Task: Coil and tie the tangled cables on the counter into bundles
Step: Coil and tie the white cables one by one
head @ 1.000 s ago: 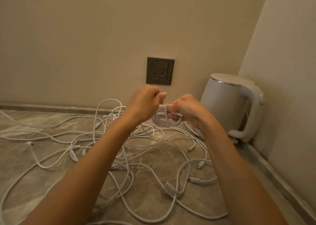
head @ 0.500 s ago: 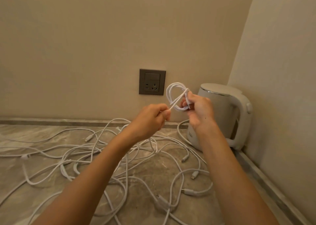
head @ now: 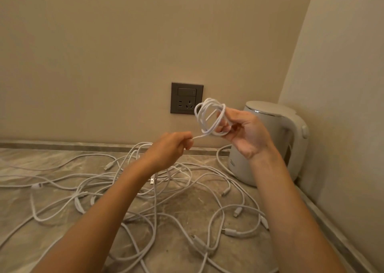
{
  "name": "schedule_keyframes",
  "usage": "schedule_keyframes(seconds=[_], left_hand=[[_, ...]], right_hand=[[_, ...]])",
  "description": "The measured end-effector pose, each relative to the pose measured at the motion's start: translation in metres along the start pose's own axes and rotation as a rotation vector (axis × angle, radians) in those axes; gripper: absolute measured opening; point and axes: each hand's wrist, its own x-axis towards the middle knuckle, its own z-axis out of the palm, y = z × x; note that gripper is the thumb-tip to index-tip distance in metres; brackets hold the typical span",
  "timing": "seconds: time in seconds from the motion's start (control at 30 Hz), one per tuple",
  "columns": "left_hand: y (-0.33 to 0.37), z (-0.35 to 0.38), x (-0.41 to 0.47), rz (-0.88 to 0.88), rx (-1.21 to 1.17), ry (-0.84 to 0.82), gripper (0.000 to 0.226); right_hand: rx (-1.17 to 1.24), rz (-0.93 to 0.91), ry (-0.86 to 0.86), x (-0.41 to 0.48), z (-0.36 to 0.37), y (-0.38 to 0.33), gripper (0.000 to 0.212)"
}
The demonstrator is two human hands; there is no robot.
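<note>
Since half a second ago the right hand [head: 247,133] has turned its palm toward the camera, fingers gripping the white cable coil [head: 209,118] in mid-air. The left hand [head: 171,148] pinches the coil's tail. Below, tangled cables [head: 166,189] sprawl over the marble counter [head: 182,204], near an electric kettle [head: 278,127].

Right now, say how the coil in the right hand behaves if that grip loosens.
The coil is probably floppy: its loops hang unevenly and may spring apart. It looks light; the right hand holds it by fingertips. A tug from the left hand on the free end could unravel it.
</note>
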Motion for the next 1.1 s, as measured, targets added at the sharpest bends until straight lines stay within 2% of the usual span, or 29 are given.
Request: schedule_keyframes(seconds=[0.13, 0.23, 0.33, 0.43, 0.6, 0.73, 0.93, 1.03, 1.1], left_hand=[[0.002, -0.007, -0.003, -0.029, 0.094, 0.000, 0.027], [0.001, -0.014, -0.004, -0.036, 0.128, -0.005, 0.037], [-0.002, -0.016, -0.001, -0.042, 0.148, -0.033, 0.022], [0.001, -0.019, -0.001, -0.075, 0.111, -0.043, 0.016], [0.016, -0.026, -0.003, -0.059, 0.084, 0.049, 0.016], [0.025, -0.021, -0.005, 0.005, 0.149, 0.157, 0.019], [0.026, -0.012, -0.005, 0.169, 0.228, 0.391, 0.018], [0.023, -0.008, -0.005, 0.238, 0.205, 0.522, 0.011], [0.024, -0.003, -0.006, 0.230, 0.147, 0.573, 0.011]], right_hand=[[-0.225, 0.089, -0.254, -0.004, -0.002, 0.000, 0.027], [-0.382, 0.193, -0.374, -0.004, -0.003, 0.001, 0.027], [-0.492, 0.306, -0.422, -0.004, 0.000, 0.007, 0.013], [-0.627, 0.367, -0.408, -0.003, 0.004, 0.015, 0.007], [-0.762, 0.404, -0.311, 0.000, 0.017, 0.027, 0.017], [-0.803, 0.355, -0.110, 0.004, 0.021, 0.034, 0.017], [-0.855, 0.193, 0.130, 0.007, 0.031, 0.044, 0.013], [-0.771, 0.117, 0.226, 0.010, 0.029, 0.048, 0.013], [-0.723, 0.065, 0.280, 0.011, 0.029, 0.052, 0.005]])
